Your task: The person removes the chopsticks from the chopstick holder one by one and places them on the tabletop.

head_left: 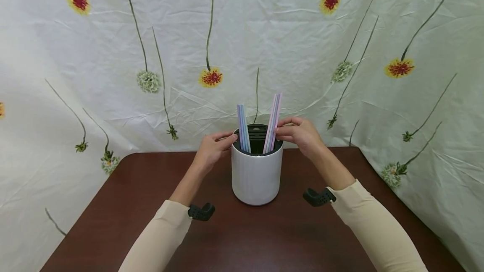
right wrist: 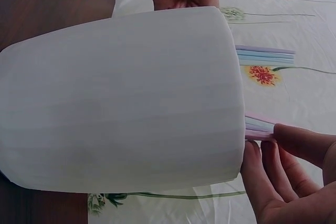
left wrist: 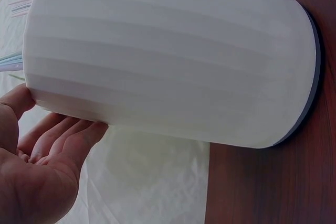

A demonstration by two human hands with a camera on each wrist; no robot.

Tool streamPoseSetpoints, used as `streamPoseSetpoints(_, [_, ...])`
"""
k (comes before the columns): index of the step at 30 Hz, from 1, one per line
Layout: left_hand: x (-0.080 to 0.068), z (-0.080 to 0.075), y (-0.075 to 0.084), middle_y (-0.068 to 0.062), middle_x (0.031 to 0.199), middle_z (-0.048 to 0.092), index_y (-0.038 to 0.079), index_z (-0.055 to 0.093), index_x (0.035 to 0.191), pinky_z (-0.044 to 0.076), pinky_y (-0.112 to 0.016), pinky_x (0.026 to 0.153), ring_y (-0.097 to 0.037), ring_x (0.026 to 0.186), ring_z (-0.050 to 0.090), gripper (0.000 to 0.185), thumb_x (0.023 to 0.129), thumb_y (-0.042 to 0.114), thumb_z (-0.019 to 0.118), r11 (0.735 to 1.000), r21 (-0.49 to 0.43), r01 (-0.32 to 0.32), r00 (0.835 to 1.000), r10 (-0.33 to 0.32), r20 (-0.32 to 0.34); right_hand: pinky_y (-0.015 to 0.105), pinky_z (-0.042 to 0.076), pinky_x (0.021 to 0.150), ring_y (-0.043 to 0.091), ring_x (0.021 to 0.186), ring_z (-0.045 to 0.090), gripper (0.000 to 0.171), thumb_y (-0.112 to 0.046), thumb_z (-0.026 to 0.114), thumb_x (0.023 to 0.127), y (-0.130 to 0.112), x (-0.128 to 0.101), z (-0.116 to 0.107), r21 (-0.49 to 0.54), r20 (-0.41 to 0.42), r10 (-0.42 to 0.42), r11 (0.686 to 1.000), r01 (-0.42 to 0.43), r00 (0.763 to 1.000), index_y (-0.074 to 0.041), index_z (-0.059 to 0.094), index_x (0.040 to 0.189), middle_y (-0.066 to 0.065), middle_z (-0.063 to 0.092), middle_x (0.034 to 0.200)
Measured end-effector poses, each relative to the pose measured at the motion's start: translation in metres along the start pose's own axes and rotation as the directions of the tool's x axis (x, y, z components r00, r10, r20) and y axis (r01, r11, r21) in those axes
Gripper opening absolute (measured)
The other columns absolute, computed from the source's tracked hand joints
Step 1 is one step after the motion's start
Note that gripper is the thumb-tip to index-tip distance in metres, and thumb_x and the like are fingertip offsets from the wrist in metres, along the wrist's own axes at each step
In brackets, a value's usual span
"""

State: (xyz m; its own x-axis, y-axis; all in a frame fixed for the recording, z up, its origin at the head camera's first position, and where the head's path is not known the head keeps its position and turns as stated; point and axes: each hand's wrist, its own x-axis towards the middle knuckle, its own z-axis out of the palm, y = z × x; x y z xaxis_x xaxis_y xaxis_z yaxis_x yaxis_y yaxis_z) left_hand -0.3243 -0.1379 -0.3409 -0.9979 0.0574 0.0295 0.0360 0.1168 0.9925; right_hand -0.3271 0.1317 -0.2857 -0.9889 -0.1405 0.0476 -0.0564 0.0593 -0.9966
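- Nearest us, two cream sleeves reach over the dark table, a black camera mount strapped at each wrist.
- Dead centre stands the pot, white, upright, with a black slotted insert in its mouth.
- The left hand is up against the pot's rim on that side; the wrist view shows its fingers gently bent and loose beside the wall, gripping nothing.
- The right hand is at the opposite rim, and there's the pinch: thumb and fingers close on the pink bundle just above the rim.
- That pink bundle of flat strips leans outward to the right, its lower end inside the pot.
- A blue bundle stands at the left of the opening, also in the pot, with no hand on it.
- By my reckoning both bundles are in, so the job looks well along; what's left seems to be settling the pink one and letting go.
- Behind it all hangs a creased white cloth printed with long-stemmed flowers.
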Motion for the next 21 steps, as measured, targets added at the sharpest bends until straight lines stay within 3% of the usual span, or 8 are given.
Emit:
streamPoseSetpoints(9, [0.001,0.0,0.0,-0.012,0.141,0.062,0.01,0.064,0.138,0.051,-0.046,0.107,-0.026,0.126,0.063,0.05,0.095,0.034,0.073,1.0,0.003,0.009,1.0,-0.009,-0.002,0.034,0.062,0.084,0.016,0.077,0.075,0.024,-0.001,0.07,0.093,-0.013,0.001,-0.003,0.052,0.015,-0.024,0.998,0.023,1.0,0.008,0.061,0.114,0.002,0.073,0.088])
streamPoseSetpoints(21, [0.002,0.001,-0.001,-0.013,0.14,0.062,0.008,0.063,0.139,0.051,-0.046,0.106,-0.026,0.126,0.063,0.049,0.097,0.031,0.072,1.0,-0.004,0.001,1.0,-0.001,-0.006,0.032,0.062,0.08,0.02,0.079,0.076,0.024,0.001,0.069,0.093,-0.041,0.002,-0.009,0.069,-0.003,-0.088,0.994,0.088,0.996,0.01,0.06,0.113,0.006,0.074,0.09])
